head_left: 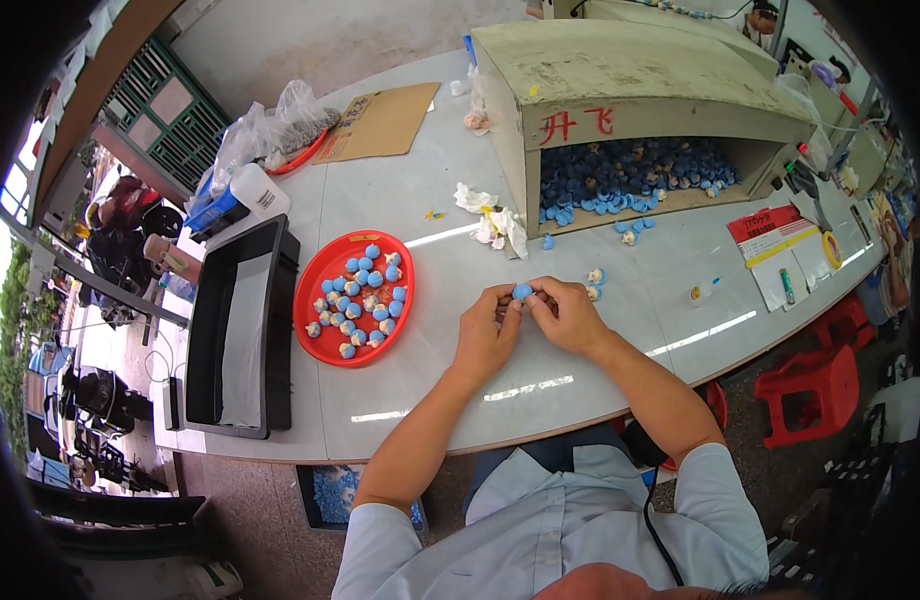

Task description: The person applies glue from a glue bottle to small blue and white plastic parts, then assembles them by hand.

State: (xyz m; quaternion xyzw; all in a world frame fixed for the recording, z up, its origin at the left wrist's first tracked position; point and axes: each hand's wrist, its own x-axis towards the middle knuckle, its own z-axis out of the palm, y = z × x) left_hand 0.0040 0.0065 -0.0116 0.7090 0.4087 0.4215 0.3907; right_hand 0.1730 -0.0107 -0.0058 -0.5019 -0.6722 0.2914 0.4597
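Observation:
My left hand (488,330) and my right hand (570,312) meet over the white table (420,400), both pinching one small round blue piece (522,291) between their fingertips. A red round tray (322,272) lies to the left of my hands, filled with several blue and beige pieces (365,298). Two loose beige pieces (594,282) sit just right of my right hand. Behind them, a worn open-fronted box (630,85) holds a heap of many blue pieces (630,175).
A black rectangular tray (242,330) stands at the left edge. Crumpled white paper (492,220) lies by the box. A small glue bottle (702,290), red and white sheets (780,245), cardboard (380,120) and plastic bags (270,130) are around. Red stools (815,385) stand at right.

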